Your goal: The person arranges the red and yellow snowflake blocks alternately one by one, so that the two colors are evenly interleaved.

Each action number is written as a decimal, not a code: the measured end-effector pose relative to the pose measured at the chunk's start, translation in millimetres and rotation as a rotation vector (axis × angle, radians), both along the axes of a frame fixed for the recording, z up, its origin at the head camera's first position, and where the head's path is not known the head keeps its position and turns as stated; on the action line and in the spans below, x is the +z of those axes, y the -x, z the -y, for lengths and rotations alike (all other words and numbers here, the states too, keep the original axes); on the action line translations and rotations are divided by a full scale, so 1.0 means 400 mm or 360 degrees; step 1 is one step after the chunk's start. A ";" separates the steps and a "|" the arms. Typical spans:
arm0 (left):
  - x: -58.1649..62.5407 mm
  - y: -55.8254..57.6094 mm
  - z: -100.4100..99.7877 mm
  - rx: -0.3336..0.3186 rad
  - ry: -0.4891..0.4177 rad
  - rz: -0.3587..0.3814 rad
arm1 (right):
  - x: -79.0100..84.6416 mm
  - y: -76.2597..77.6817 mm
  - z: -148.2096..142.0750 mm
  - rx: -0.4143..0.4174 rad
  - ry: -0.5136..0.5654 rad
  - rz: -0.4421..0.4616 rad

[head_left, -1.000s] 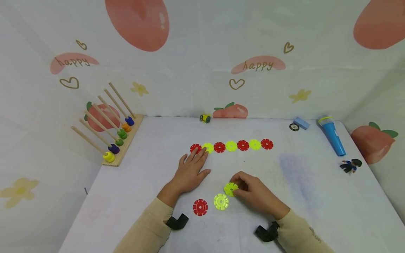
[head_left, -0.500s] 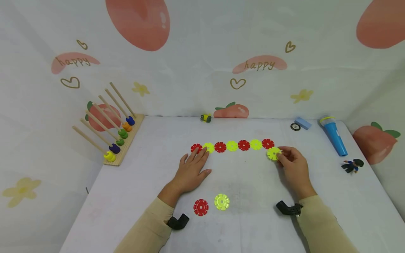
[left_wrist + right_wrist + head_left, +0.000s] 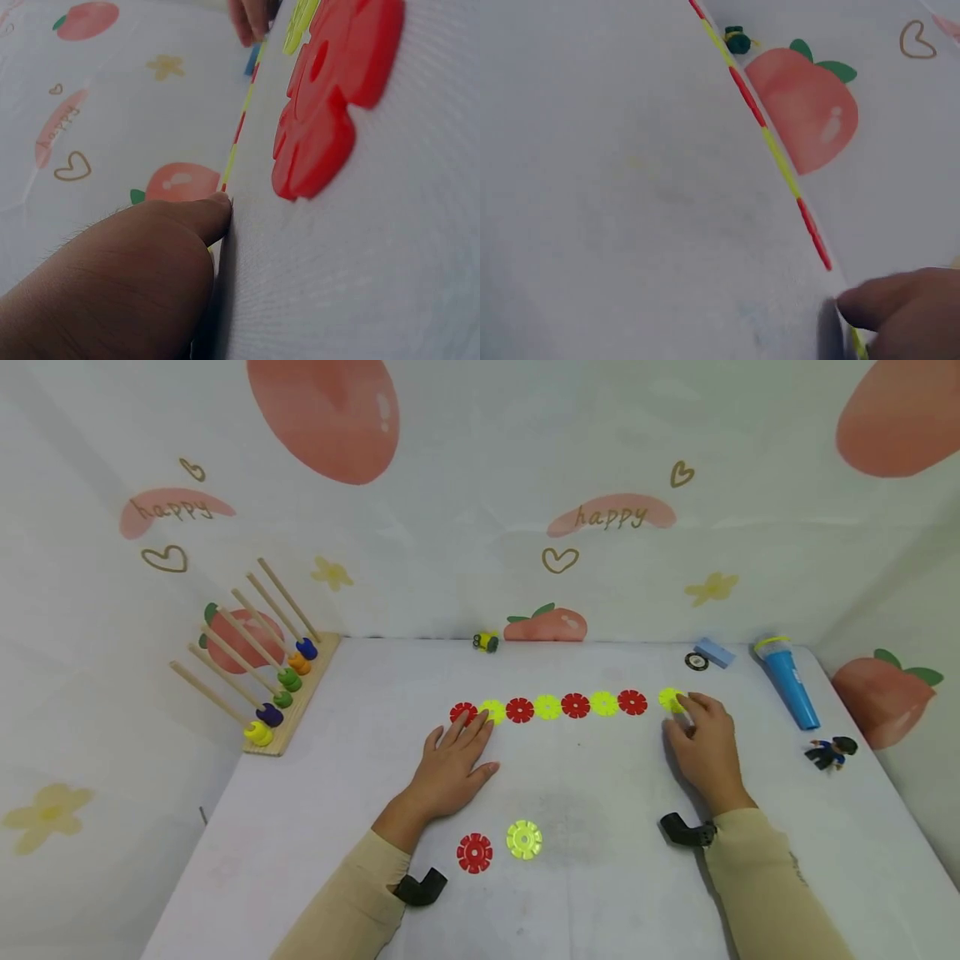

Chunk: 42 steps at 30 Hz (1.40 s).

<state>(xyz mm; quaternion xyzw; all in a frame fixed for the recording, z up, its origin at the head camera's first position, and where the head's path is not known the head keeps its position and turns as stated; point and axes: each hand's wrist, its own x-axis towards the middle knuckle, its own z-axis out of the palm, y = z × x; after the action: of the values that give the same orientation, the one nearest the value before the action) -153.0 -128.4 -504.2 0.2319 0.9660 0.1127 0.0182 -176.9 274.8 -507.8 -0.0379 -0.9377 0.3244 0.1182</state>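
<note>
The right hand [image 3: 703, 752] has its thumb and index finger parted and loosely bent; the index fingertip touches the end yellow disc [image 3: 669, 699] while the thumb stands apart from it, so the disc is touched rather than pinched. That disc lies flat on the white table [image 3: 600, 877], right of the row with a gap before it. It is bright lime yellow, round and thin, with notches cut around its rim; the fingers hide part of it.

The row of discs [image 3: 576, 706] has 7 pieces alternating red and yellow, red at both ends, seen edge-on as a thin striped line from the right wrist. The left hand [image 3: 447, 774] lies flat, fingers straight, gripping nothing, fingertips on the 2 leftmost discs. Nearer the person lie 2 more, a glossy red disc [image 3: 475, 853] and a yellow disc with a raised ring [image 3: 523, 839].
</note>
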 end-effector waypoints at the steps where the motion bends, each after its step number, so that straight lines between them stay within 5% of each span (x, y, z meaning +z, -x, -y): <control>1: 0.000 0.000 0.001 0.0002 0.0000 -0.0002 | -0.001 -0.003 0.005 0.0082 -0.0085 -0.0007; 7: -0.004 0.000 0.003 0.0007 -0.0002 -0.0008 | -0.003 -0.008 0.021 0.0282 -0.0339 0.0014; 42: 0.003 -0.002 -0.003 0.0011 -0.0010 -0.0014 | 0.001 -0.017 0.034 0.0306 -0.0484 0.0208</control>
<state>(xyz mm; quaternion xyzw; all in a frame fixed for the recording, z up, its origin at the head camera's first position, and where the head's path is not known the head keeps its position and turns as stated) -152.1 -127.3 -503.0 0.2292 0.9665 0.1148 0.0128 -170.0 261.4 -507.3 0.0492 -0.9809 0.1856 0.0299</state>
